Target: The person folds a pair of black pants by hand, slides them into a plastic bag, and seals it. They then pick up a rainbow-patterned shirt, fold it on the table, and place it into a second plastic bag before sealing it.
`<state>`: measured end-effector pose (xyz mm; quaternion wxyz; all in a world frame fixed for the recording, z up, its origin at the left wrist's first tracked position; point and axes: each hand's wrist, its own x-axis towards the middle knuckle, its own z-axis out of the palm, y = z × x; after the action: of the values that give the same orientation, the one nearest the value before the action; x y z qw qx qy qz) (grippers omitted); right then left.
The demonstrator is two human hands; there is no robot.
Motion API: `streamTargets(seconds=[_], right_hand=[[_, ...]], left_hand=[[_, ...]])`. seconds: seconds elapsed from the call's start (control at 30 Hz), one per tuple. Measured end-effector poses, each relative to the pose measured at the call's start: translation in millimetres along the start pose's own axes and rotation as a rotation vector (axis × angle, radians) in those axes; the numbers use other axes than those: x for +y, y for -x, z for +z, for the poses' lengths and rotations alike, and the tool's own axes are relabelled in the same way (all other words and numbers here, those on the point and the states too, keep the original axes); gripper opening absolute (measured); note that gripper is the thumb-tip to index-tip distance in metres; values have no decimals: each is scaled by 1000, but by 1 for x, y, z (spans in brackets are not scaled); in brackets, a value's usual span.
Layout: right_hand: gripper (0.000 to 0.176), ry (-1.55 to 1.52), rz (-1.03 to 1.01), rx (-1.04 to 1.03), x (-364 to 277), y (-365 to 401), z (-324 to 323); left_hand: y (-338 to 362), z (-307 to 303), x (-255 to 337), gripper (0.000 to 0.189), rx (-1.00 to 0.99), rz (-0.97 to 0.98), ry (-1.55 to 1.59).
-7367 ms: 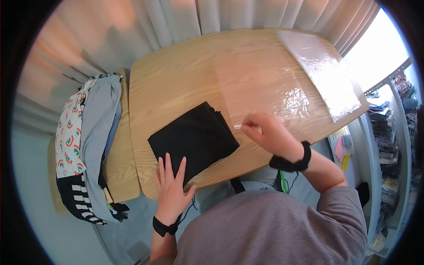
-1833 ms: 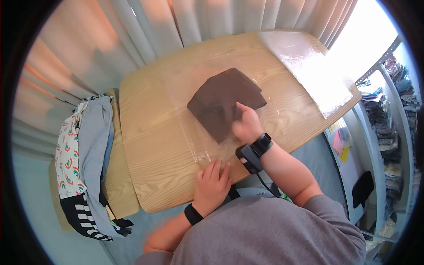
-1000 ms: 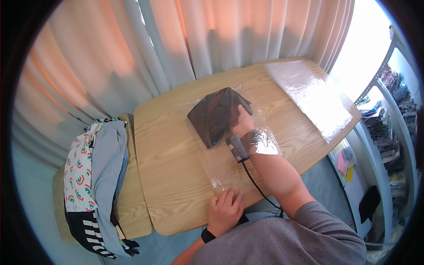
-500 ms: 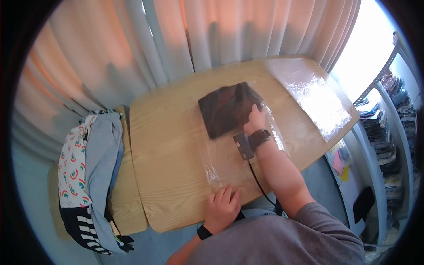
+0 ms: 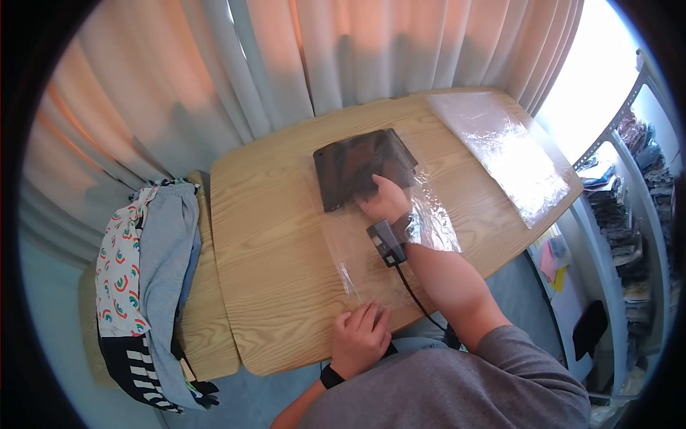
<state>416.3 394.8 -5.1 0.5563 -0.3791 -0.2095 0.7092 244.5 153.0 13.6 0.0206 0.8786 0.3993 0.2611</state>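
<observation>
A dark folded garment (image 5: 346, 168) lies inside a clear plastic bag (image 5: 364, 268) spread on the wooden table. My right hand (image 5: 388, 200) rests at the garment's near side, palm turned inward, thumb stretched out over the dark cloth and the other fingers partly hidden. A small black device with a cable (image 5: 386, 243) is strapped at my right wrist. Down at the table's front edge, my left hand (image 5: 361, 336) has its bent fingers closed on the near end of the bag, beside my body.
More clear plastic bags (image 5: 500, 154) lie flat at the table's right end. To the left, trousers and other clothes (image 5: 153, 272) are draped over a lower wooden surface. Curtains (image 5: 386, 50) hang behind the table, and shelves of packed items (image 5: 629, 236) stand at the right.
My right hand has moved left and nearer from the garment's right edge, its wrist turning. The garment and bag have shifted slightly up and left. My left hand has barely moved.
</observation>
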Motion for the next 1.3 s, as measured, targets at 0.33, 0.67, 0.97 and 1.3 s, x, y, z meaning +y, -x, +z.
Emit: streamTargets(seconds=[0.33,0.67,0.97,1.3], right_hand=[[26,1032,-76,-804,-35,212,6],[25,939,-74,288,-97,163,-77],[22,1008,108,94,-95,176,-112],[64,1323,-384,-42,-66,226,-119]], left_hand=[[21,-20,-19,10,193,63,301],[-65,-33,-115,30,-249,-914,880],[-38,-34,-125,31,-339,-942,920],[0,-71,-97,49,-259,-468,314]])
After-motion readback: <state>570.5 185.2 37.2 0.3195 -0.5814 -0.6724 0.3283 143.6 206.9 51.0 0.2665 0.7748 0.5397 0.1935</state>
